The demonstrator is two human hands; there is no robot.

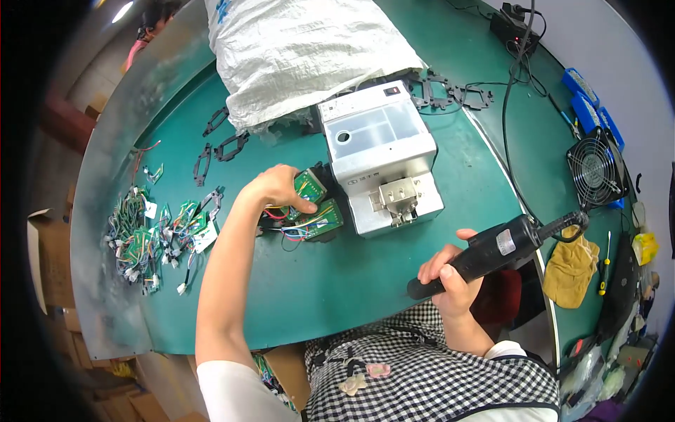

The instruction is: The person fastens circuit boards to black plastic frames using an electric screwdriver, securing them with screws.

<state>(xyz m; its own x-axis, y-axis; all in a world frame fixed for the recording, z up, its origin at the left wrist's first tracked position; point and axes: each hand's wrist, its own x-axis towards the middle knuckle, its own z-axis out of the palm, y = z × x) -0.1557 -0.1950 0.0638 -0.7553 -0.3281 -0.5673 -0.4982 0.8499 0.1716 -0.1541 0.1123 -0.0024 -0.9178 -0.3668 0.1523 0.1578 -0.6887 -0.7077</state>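
Observation:
My left hand (278, 188) is closed on a green circuit board (309, 184) with colored wires, left of a silver box-shaped machine (380, 144). Part of that board is hidden by the fingers. A second green board (320, 221) lies just in front of it, close to the thumb; black parts show around both. My right hand (453, 278) grips a black cylindrical electric screwdriver (492, 247) above the table's near edge, tilted with its cord end to the upper right. The machine has a clear lid and a metal block (399, 197) on its front.
Wired circuit boards (137, 243) are heaped at left. Black plastic frames (204, 163) lie behind my left hand, others (450, 93) behind the machine. A white woven sack (302, 56) covers the back. At right are a fan (594, 169), a glove (571, 273) and a hanging cable (508, 141).

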